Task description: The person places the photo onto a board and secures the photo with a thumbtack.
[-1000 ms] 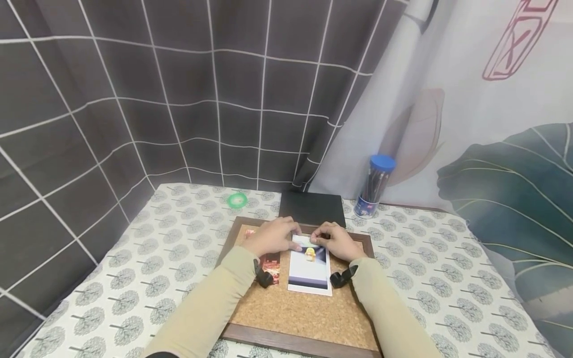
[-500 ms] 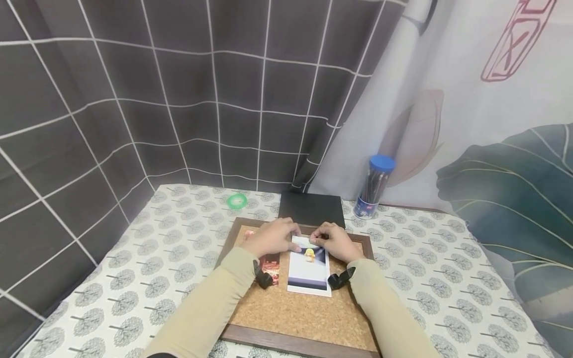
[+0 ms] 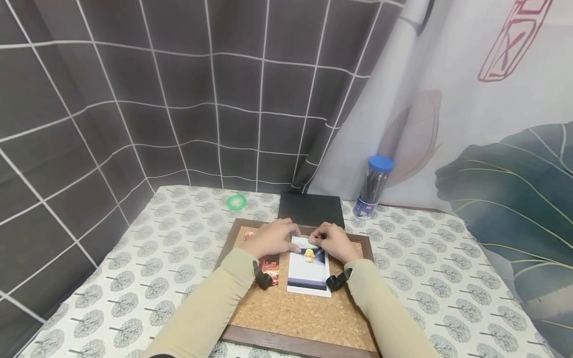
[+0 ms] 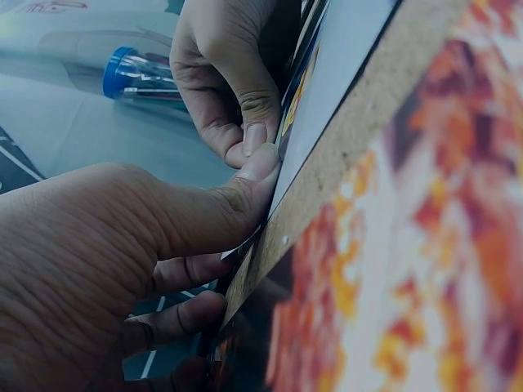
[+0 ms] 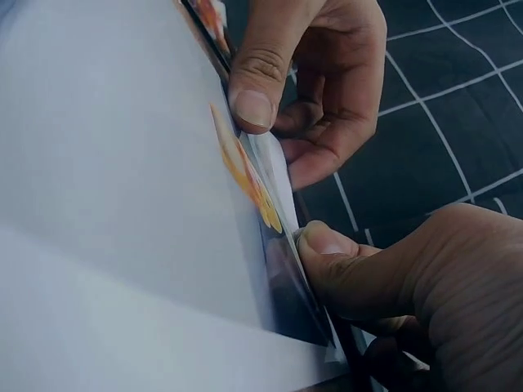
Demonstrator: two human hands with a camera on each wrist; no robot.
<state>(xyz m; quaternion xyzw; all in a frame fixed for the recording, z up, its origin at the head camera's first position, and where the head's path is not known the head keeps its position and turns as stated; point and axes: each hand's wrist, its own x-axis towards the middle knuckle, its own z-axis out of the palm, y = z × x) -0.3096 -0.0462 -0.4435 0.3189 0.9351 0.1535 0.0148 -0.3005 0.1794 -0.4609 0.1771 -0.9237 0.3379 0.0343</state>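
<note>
A photo print (image 3: pixel 308 276) with a small yellow figure lies on the wood-framed cork board (image 3: pixel 300 315). My left hand (image 3: pixel 273 237) reaches over its upper left part. The left thumb (image 4: pixel 260 163) presses at the print's top, while the other fingers bend over the board's far edge. Opposite it, my right hand (image 3: pixel 333 241) pinches a small pale piece (image 5: pixel 297 234) between thumb and index finger, right at the print's top edge; what the piece is I cannot tell. Both thumbs almost meet in the left wrist view. Beside the print is a red and orange picture (image 3: pixel 270 271), partly under the left hand.
Behind the board lies a flat black rectangular thing (image 3: pixel 311 209). A green ring (image 3: pixel 236 202) sits on the tree-print tablecloth (image 3: pixel 179 248) at back left. A clear jar with a blue lid (image 3: pixel 380 164) stands at back right. Dark checked curtain hangs behind the table.
Both hands stay at the top of the print. The right wrist has shifted very slightly left and the head view has moved a little.
</note>
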